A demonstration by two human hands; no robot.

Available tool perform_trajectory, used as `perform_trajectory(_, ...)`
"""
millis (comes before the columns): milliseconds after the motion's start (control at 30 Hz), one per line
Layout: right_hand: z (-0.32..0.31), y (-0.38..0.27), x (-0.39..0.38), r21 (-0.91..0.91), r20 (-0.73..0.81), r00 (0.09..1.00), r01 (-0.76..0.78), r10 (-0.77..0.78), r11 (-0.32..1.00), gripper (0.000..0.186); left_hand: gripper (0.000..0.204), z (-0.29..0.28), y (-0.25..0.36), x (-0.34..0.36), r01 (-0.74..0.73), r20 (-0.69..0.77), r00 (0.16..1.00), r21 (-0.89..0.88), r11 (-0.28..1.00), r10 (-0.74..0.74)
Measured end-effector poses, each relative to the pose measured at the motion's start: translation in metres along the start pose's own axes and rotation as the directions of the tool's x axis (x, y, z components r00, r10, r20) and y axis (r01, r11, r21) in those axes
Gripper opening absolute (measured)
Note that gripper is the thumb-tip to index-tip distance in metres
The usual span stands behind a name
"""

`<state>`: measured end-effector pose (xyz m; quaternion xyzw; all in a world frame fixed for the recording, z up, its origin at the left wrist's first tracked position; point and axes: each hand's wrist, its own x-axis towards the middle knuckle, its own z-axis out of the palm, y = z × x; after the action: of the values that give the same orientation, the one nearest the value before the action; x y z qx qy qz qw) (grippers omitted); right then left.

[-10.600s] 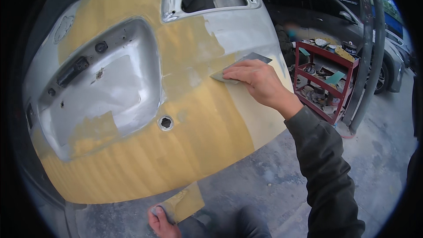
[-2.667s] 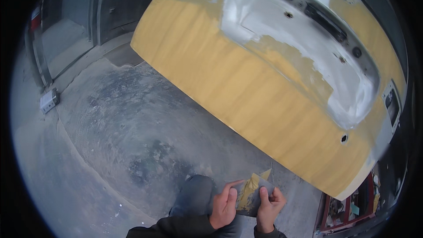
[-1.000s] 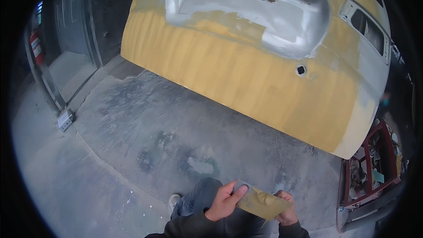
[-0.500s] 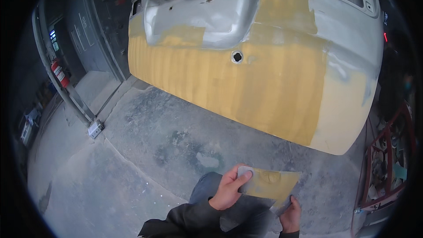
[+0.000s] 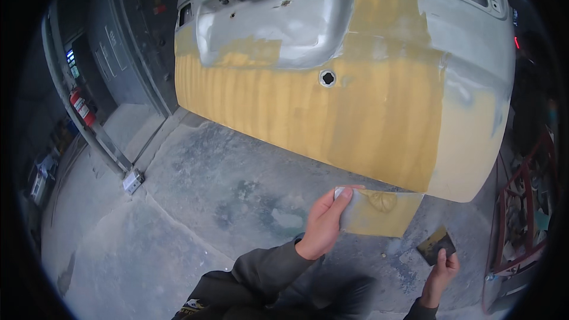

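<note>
My left hand grips the left edge of a thin flat mixing board, its thumb on top. Yellow body filler coats most of that board, with a thicker lump near its far edge. To the right and lower, my right hand pinches a small dark filler spreader, smeared yellow along its far side; it is apart from the board. Beyond both hands stands a grey car tailgate, its lower part broadly covered in yellow filler in streaky bands. The board's far edge overlaps the tailgate's lower edge in the view.
Concrete floor stretches below the tailgate. At right is a red metal rack holding assorted items. On the left, a red fire extinguisher hangs on a post, with a small metal box at its foot.
My left hand has raised the board toward the tailgate. My right hand has moved right, and the spreader, formerly at the board's lower right, is now clear of it.
</note>
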<state>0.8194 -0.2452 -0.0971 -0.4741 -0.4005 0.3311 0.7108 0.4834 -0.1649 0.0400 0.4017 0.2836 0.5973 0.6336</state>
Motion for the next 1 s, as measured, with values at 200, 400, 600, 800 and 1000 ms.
perform_trajectory(200,0.074,-0.097,-0.006,-0.552,0.196,0.763,0.605,-0.616,0.573,0.029,0.04,-0.001,-0.001,0.016,-0.116,0.007,0.993,0.099,0.988,0.116)
perform_trajectory(400,0.15,-0.148,-0.01,-0.483,0.603,0.462,0.86,-0.65,0.163,0.033,0.043,-0.011,0.021,0.011,-0.186,0.015,0.982,0.128,0.974,0.186)
perform_trajectory(600,0.178,-0.158,-0.019,-0.52,0.694,0.4,0.854,-0.599,-0.031,0.038,0.042,-0.016,0.016,0.018,-0.211,0.089,0.976,0.134,0.968,0.2)
perform_trajectory(800,0.209,-0.132,-0.025,-0.488,0.717,0.444,0.87,-0.538,0.067,0.041,0.039,-0.021,0.021,0.022,-0.278,0.009,0.96,0.136,0.951,0.279)
perform_trajectory(1000,0.198,-0.138,0.017,-0.496,0.658,0.495,0.852,-0.568,0.168,0.035,0.04,-0.063,0.033,0.044,-0.409,-0.174,0.894,0.059,0.91,0.413)
